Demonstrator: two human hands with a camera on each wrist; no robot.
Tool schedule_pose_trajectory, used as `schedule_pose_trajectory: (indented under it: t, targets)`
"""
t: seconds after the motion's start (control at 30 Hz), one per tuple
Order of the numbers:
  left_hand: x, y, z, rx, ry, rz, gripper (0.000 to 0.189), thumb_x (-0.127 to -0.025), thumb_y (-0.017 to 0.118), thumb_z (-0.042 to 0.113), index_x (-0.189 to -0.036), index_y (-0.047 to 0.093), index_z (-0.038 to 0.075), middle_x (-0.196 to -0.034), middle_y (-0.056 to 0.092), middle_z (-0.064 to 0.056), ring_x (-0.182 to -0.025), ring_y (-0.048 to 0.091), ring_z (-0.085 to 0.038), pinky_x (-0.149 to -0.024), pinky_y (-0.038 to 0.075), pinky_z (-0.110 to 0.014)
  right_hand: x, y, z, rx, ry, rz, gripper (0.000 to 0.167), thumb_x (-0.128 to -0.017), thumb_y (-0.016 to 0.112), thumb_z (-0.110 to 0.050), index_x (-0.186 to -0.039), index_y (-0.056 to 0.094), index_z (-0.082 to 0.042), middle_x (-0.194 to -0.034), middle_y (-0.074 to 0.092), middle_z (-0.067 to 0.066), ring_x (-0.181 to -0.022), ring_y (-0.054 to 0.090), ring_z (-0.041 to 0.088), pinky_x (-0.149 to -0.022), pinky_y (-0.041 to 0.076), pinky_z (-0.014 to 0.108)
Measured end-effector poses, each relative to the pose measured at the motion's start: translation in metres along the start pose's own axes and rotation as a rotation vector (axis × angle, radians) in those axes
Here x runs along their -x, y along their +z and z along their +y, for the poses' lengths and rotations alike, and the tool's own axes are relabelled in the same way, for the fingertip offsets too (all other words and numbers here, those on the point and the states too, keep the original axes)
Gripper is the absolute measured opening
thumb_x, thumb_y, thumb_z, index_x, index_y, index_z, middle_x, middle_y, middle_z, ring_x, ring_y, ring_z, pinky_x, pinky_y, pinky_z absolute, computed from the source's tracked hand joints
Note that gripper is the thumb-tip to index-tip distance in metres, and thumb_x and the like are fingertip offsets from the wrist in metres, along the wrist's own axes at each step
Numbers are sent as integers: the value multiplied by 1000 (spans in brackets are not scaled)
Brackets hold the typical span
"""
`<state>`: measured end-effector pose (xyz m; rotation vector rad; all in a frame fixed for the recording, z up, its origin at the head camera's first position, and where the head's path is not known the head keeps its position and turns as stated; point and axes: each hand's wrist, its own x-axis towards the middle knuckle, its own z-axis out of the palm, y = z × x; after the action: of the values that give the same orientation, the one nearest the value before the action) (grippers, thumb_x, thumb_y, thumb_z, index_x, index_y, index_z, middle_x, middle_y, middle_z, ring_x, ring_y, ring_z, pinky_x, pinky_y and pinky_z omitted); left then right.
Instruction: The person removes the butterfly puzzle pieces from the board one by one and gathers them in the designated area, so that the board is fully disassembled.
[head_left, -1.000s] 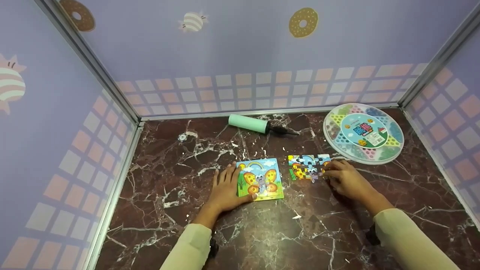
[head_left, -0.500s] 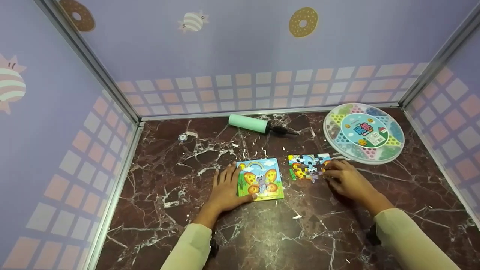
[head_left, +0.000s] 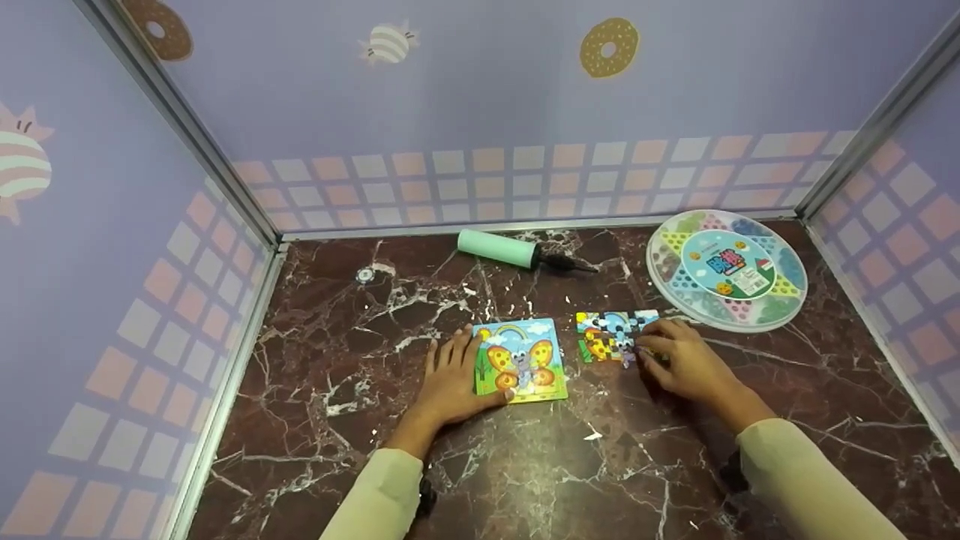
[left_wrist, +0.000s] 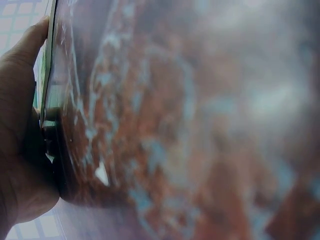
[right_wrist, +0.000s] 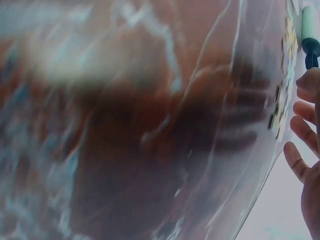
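Lilac walls printed with doughnuts, striped sweets and bands of pink and white squares enclose a dark, white-veined surface. Right of the middle of this surface lies the partly assembled jigsaw, flat, its rows of pieces showing blue sky, a rainbow and part of an orange-winged butterfly; its near edge is uneven, and one green piece sits at its near left corner. Over its right edge rests the right hand, fingers and thumb bent toward one another. Whether this grip pinches a piece or merely presses on one cannot be told, since the fingers cover the spot and the right wrist view shows the pieces only edge-on. Just left of the jigsaw, and apart from it, lies the picture board bearing the butterfly design whole. The left hand steadies it with a spread grip, fingers extended along the left side and thumb laid over the near edge. Farther out, a pale green pump lies on its side near the far wall; a round game board occupies the far right, and a small disc the far left. The step in hand appears to be the seating of pieces at the jigsaw's right edge; the next move probably calls for lining up tabs and pressing lightly, without disturbing the joined rows.
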<state>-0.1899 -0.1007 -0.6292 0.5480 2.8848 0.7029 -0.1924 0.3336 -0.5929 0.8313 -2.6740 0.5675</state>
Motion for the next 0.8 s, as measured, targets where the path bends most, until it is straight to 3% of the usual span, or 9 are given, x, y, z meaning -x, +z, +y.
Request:
schedule_pose_trajectory:
  t: [0.27, 0.4, 0.63, 0.8]
  targets:
    - [1, -1, 2, 4, -15, 1, 125, -86, 65, 88, -177, 25, 12, -188, 14, -11, -174, 13, -37, -140, 0, -66, -23, 15, -26, -17, -57, -12, 31, -92, 86, -11, -122, 83, -5, -117, 73, 12, -107, 67, 33, -95, 59, 56]
    - [1, -1, 1, -6, -22, -11, 127, -86, 66, 88, -178, 23, 12, -188, 13, -11, -174, 13, -37, -139, -1, -66, -38, 23, -39, -23, -81, -22, 26, -95, 86, -13, -120, 84, -8, -116, 73, 11, -104, 67, 33, -91, 60, 54]
    - [-1, -1, 1, -14, -13, -12, 129, -84, 67, 89, -177, 23, 11, -187, 15, -13, -173, 16, -39, -139, 1, -68, -58, 35, -64, -39, -70, -109, 28, -100, 83, -20, -125, 83, -8, -120, 72, 11, -108, 66, 34, -95, 60, 56]
    - [-1, -1, 1, -20, -6, -12, 132, -83, 68, 90, -177, 23, 10, -187, 15, -14, -173, 16, -40, -139, 2, -68, -70, 46, -80, -54, -122, -136, 30, -99, 82, -21, -126, 81, -7, -122, 73, 12, -111, 68, 35, -98, 60, 58]
